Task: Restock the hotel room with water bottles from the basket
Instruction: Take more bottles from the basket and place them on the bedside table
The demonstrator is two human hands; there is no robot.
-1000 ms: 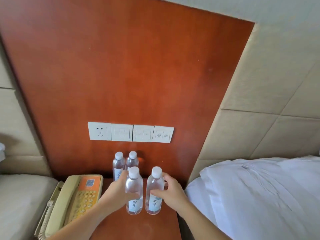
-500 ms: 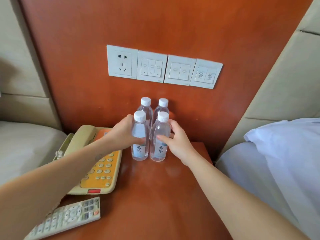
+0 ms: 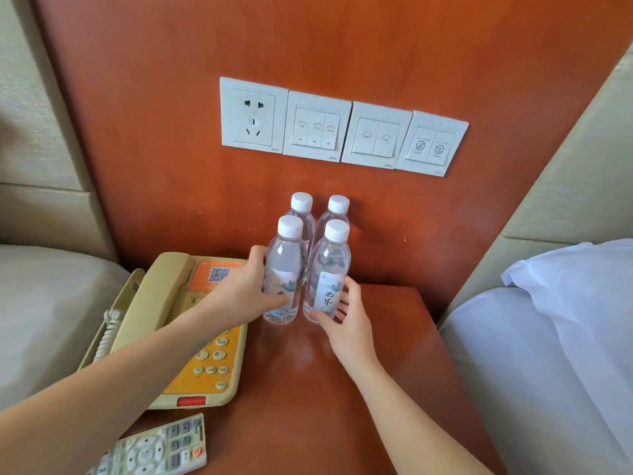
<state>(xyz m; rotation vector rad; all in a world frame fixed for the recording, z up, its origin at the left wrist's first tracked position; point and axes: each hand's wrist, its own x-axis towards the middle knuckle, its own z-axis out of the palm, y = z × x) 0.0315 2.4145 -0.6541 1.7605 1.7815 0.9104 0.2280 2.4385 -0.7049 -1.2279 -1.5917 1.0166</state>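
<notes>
Several clear water bottles with white caps stand upright in a tight square on the wooden nightstand [image 3: 342, 389], close to the wall panel. My left hand [image 3: 246, 289] grips the front left bottle [image 3: 286, 265] around its lower half. My right hand [image 3: 346, 313] holds the front right bottle [image 3: 330, 269] low down, with thumb and fingers curled around its base. Behind them stand the back left bottle [image 3: 302, 209] and the back right bottle [image 3: 337, 210]. No basket is in view.
A beige and orange telephone [image 3: 185, 323] fills the left of the nightstand, with a remote control [image 3: 154, 450] at the near left corner. A row of socket and switches [image 3: 342, 128] sits on the panel above. White bedding [image 3: 548, 337] lies to the right.
The camera has come closer and tilted down. Both hands have slid lower on the two front bottles, which now stand on the nightstand in front of the back pair.
</notes>
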